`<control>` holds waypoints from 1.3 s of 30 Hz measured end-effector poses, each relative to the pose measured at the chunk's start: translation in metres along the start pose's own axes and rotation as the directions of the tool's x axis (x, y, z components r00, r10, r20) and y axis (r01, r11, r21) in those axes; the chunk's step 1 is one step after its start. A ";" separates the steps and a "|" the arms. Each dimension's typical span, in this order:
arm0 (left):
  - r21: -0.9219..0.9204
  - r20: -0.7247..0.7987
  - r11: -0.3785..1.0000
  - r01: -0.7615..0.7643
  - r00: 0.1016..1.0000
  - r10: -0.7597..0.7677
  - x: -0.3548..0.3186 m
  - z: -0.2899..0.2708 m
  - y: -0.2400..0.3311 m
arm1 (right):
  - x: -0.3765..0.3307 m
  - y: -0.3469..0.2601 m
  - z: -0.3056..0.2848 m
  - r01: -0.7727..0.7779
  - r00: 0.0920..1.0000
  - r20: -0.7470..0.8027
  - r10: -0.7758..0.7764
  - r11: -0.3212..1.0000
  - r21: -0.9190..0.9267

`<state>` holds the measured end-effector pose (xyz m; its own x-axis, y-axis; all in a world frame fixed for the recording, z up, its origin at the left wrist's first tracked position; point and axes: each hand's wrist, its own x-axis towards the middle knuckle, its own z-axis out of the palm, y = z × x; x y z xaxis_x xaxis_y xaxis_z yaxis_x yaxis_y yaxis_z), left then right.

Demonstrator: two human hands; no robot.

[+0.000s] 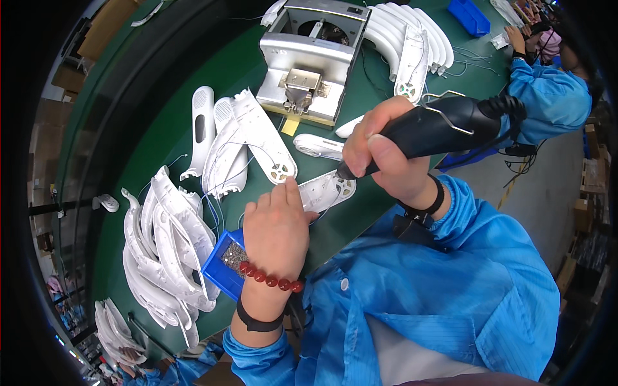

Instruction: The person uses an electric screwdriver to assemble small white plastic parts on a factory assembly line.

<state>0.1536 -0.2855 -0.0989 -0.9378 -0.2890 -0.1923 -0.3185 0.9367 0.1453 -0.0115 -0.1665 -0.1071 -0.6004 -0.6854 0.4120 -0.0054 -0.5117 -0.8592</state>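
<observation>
My right hand (389, 151) is wrapped round a black electric screwdriver (428, 128) with a wire hanger loop and a coiled cord. Its tip meets the round end of a white plastic shell (320, 192) lying on the bench. With thumb and forefinger at the shell's left end, my left hand (277, 222) steadies it; part of the shell is hidden beneath. Under that wrist stands a blue bin (217, 260) of small metal screws. Another long white shell (273, 151) with a round spoked end lies just beyond my left fingertips.
A metal fixture (302, 71) stands at the back of the green bench (151, 138). White shells pile up at left (164, 251), and curved ones stack at back right (402, 32), with thin wires. Another blue bin (468, 17) sits far right, near a person in blue sleeves (547, 96).
</observation>
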 end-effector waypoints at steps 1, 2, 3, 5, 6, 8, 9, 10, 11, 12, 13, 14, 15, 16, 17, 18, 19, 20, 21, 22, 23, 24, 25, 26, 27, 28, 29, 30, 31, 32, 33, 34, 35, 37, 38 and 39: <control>-0.014 -0.029 1.000 0.006 1.000 -0.006 0.000 0.002 -0.002 | 0.001 0.002 0.002 -0.017 0.999 -0.035 0.019 0.998 0.056; -0.028 -0.058 1.000 0.011 0.998 -0.012 0.000 0.004 -0.003 | 0.003 0.004 0.004 -0.032 0.997 -0.070 0.040 0.993 0.112; -0.031 -0.058 0.999 0.010 0.998 -0.012 0.000 0.004 -0.004 | 0.003 0.005 0.005 -0.034 0.997 -0.069 0.042 0.993 0.110; -0.092 -0.058 0.996 0.003 0.998 -0.008 -0.001 0.003 -0.004 | 0.003 0.005 0.007 -0.036 0.995 -0.084 0.047 0.991 0.132; -0.094 -0.059 0.996 0.000 0.998 -0.006 0.000 0.001 -0.004 | 0.005 0.006 0.008 -0.036 0.995 -0.084 0.047 0.991 0.129; -0.127 -0.035 0.992 0.019 0.999 -0.024 0.002 0.000 -0.004 | 0.007 0.008 0.007 -0.038 0.996 -0.081 0.047 0.993 0.109; -0.129 -0.035 0.991 0.019 0.999 -0.024 0.003 0.001 -0.004 | 0.008 0.009 0.006 -0.039 0.996 -0.081 0.048 0.994 0.107; -0.123 -0.041 0.992 0.021 0.999 -0.027 0.002 0.001 -0.004 | 0.008 0.009 0.004 -0.055 0.998 -0.038 0.057 0.998 0.038; -0.117 -0.047 0.993 0.025 0.998 -0.031 0.000 0.002 -0.004 | 0.008 0.010 0.004 -0.069 0.998 0.005 0.069 0.997 -0.032; -0.119 -0.046 0.992 0.033 0.998 -0.039 -0.001 0.002 -0.003 | 0.007 0.011 0.004 -0.073 0.997 0.012 0.073 0.997 -0.028; -0.115 -0.042 0.993 0.028 0.999 -0.033 0.001 0.002 -0.003 | 0.007 0.013 0.003 -0.072 0.997 0.005 0.072 0.997 -0.024; -0.111 -0.038 0.994 0.022 0.999 -0.027 0.003 0.002 -0.002 | 0.007 0.015 0.001 -0.070 0.998 -0.003 0.070 0.997 -0.021; -0.114 -0.040 0.993 0.016 0.999 -0.021 0.006 0.003 -0.001 | 0.007 0.015 0.000 -0.070 0.998 -0.006 0.069 0.997 -0.028; -0.111 -0.035 0.994 0.002 0.999 -0.006 0.010 0.003 -0.001 | 0.007 0.016 -0.002 -0.069 0.998 -0.017 0.069 0.997 -0.034; -0.106 -0.028 0.994 -0.005 1.000 0.002 0.011 0.004 0.000 | 0.007 0.017 -0.003 -0.071 0.997 -0.024 0.070 0.997 -0.035; -0.108 -0.029 0.994 -0.011 1.000 0.008 0.013 0.005 0.000 | 0.007 0.018 -0.004 -0.069 0.997 -0.028 0.068 0.997 -0.041; -0.087 -0.054 0.996 -0.008 0.999 0.004 0.007 0.005 -0.001 | 0.007 0.018 0.000 -0.061 0.998 -0.007 0.060 0.997 -0.039; -0.064 -0.079 0.998 -0.008 0.997 0.003 0.001 0.004 -0.001 | 0.007 0.018 0.004 -0.051 0.999 0.012 0.052 0.998 -0.039; -0.064 -0.078 0.998 0.009 0.997 -0.014 -0.004 0.002 -0.001 | 0.007 0.018 0.007 -0.056 0.998 0.024 0.057 0.998 -0.028; -0.070 -0.071 0.998 0.001 0.997 -0.006 -0.001 0.003 -0.002 | 0.008 0.020 0.006 0.009 0.997 0.073 0.002 0.989 -0.145; -0.075 -0.064 0.997 -0.005 0.998 0.000 0.000 0.003 -0.004 | 0.008 0.021 0.006 0.078 0.991 0.128 -0.046 0.964 -0.256; -0.077 -0.066 0.997 -0.007 0.998 0.002 0.001 0.004 -0.004 | 0.009 0.021 0.008 0.079 0.991 0.129 -0.046 0.963 -0.259; -0.070 -0.065 0.998 -0.008 0.998 0.004 0.002 0.005 -0.004 | 0.010 0.020 0.010 0.060 0.992 0.120 -0.028 0.961 -0.269; -0.062 -0.062 0.998 -0.007 0.998 0.003 0.003 0.005 -0.004 | 0.010 0.019 0.013 0.040 0.994 0.113 -0.009 0.961 -0.275; -0.061 -0.062 0.998 -0.004 0.998 0.001 0.002 0.006 -0.005 | 0.009 0.021 0.015 0.041 0.993 0.114 -0.010 0.961 -0.273; -0.056 -0.078 0.998 -0.003 0.997 -0.001 0.001 0.006 -0.004 | 0.009 0.022 0.017 0.029 0.997 0.077 -0.011 0.969 -0.244; -0.050 -0.092 0.999 0.002 0.996 -0.006 -0.002 0.005 -0.004 | 0.008 0.022 0.020 0.017 0.999 0.042 -0.009 0.978 -0.210; -0.045 -0.089 0.999 0.017 0.996 -0.020 -0.005 0.004 -0.003 | 0.009 0.021 0.021 0.017 0.999 0.050 -0.007 0.980 -0.197; -0.050 -0.090 0.999 0.004 0.996 -0.009 -0.002 0.006 -0.005 | 0.009 0.025 0.019 0.042 0.997 0.070 -0.027 0.974 -0.224; -0.054 -0.088 0.999 -0.003 0.996 -0.002 0.000 0.008 -0.007 | 0.010 0.027 0.017 0.067 0.995 0.092 -0.046 0.967 -0.247; -0.088 -0.069 0.996 -0.011 0.998 0.005 0.005 0.009 -0.004 | 0.011 0.024 0.009 0.046 0.994 0.109 -0.017 0.962 -0.270; -0.107 -0.043 0.994 -0.001 0.999 -0.003 0.008 0.009 -0.003 | 0.011 0.021 0.004 0.027 0.992 0.129 0.008 0.962 -0.271; -0.108 -0.107 0.994 -0.004 0.994 -0.007 0.003 0.011 -0.003 | 0.009 0.017 0.008 0.027 0.996 0.094 -0.007 0.977 -0.211; -0.141 -0.125 0.990 0.007 0.992 -0.025 -0.008 0.010 -0.003 | 0.006 0.010 0.013 0.052 0.998 0.045 -0.054 0.998 0.037; -0.169 -0.191 0.985 -0.036 0.982 0.003 -0.010 0.009 -0.002 | 0.010 0.000 0.013 0.140 0.988 0.039 -0.147 0.979 0.151; -0.152 -0.180 0.988 -0.011 0.984 -0.017 -0.020 0.003 -0.008 | 0.013 -0.005 0.008 0.163 0.979 0.076 -0.190 0.948 0.272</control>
<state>0.1752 -0.2869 -0.0989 -0.9417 -0.3360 -0.0169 -0.3259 0.8987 0.2935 -0.0127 -0.1770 -0.0950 -0.5256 -0.6131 0.5898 0.1144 -0.7379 -0.6651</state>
